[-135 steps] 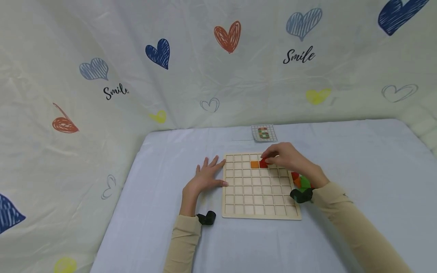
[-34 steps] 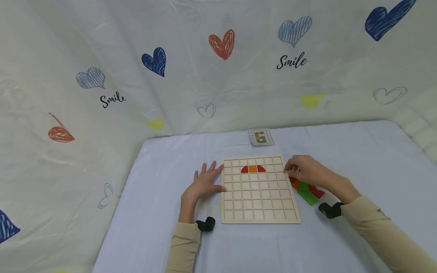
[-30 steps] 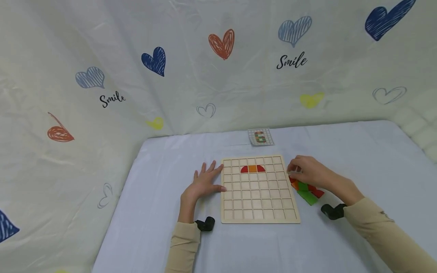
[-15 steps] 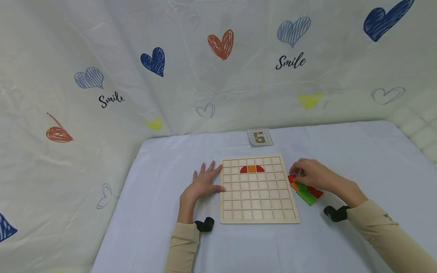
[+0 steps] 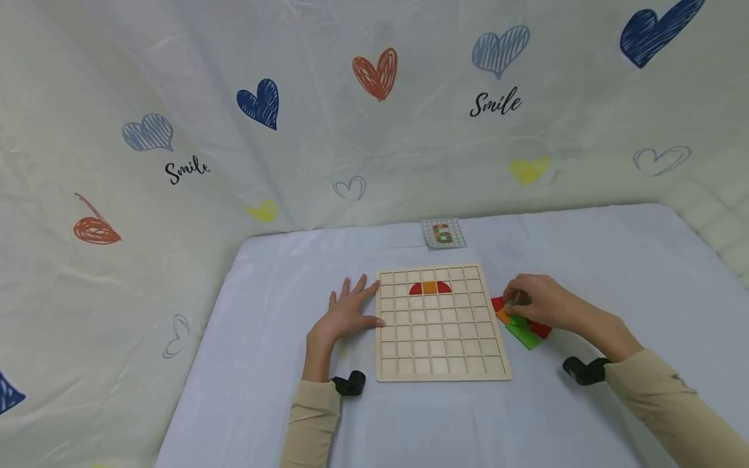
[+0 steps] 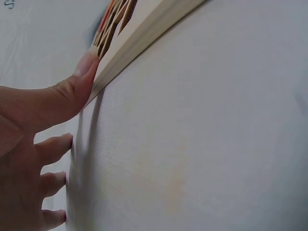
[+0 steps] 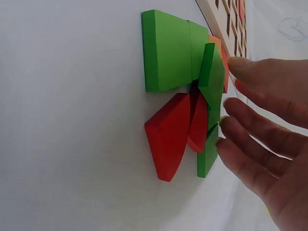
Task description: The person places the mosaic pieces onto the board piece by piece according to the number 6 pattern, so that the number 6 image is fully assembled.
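Observation:
My left hand [image 5: 342,316] lies spread at the left edge of a wooden grid board [image 5: 409,351], thumb on its rim; the left wrist view shows the thumb [image 6: 67,94] against the board's side. An orange square tile [image 5: 430,287] sits on the board between two rounded red tiles, the left one [image 5: 416,288] and the right one [image 5: 443,286]. Right of the board, my right hand [image 5: 541,302] reaches over a loose pile of tiles. In the right wrist view, its slightly bent fingers are beside a tilted green tile [image 7: 214,79], green square [image 7: 171,50] and curved red tile [image 7: 168,137].
A card with a coloured grid pattern [image 5: 443,234] lies behind the board on the white-covered table [image 5: 328,260]. A pale curtain with printed hearts [image 5: 374,71] hangs behind the table. Each wrist wears a black camera, such as the right one [image 5: 585,370].
A red tile that was at my right fingers now lies on the board, with a second red tile left of the orange one. My right hand moved right over the pile; my left stays.

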Demonstrator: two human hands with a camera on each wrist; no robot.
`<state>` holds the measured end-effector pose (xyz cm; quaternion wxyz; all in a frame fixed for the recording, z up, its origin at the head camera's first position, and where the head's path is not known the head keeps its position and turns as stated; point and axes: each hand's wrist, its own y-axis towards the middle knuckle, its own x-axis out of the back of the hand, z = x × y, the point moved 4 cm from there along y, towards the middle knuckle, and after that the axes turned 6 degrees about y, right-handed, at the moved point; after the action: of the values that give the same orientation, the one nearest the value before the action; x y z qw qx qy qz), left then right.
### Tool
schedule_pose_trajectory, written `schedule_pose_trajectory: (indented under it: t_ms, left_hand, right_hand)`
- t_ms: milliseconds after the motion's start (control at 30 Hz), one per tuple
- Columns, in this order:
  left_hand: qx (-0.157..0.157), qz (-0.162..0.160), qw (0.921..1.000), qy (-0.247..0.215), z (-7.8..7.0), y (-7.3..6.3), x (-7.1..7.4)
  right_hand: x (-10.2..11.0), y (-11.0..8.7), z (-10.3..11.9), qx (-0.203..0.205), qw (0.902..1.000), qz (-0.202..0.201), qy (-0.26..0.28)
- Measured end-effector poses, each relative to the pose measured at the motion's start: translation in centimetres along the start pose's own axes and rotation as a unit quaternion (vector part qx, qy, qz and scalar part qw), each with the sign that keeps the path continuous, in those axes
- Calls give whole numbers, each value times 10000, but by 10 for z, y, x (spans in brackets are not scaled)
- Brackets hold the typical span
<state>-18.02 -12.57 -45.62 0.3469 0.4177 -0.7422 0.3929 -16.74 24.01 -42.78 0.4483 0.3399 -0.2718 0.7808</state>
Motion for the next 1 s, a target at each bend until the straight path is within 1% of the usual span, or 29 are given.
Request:
schedule_pose_trajectory:
  t_ms: [100, 267, 367, 667, 867, 1000]
  left_hand:
    - [-2, 1, 10000, 33, -1, 0, 1]
    - [48, -27, 10000, 74, -1, -1, 2]
    - [49, -38, 10000, 63, -2, -3, 2]
    - [35, -49, 10000, 59, -1, 0, -1]
    - [51, -38, 10000, 73, -2, 0, 0]
    - [51, -39, 10000, 70, -2, -1, 1]
  right_hand:
    - [0, -4, -1, -129, 9998, 147, 20]
    - [-2, -8, -2, -414, 9978, 507, 37]
    - [-3, -9, -2, -489, 9970, 602, 61]
    - [-7, -9, -5, -405, 9983, 384, 183]
    - [-6, -7, -5, -301, 9993, 203, 112]
    - [-5, -8, -4, -309, 9990, 52, 329]
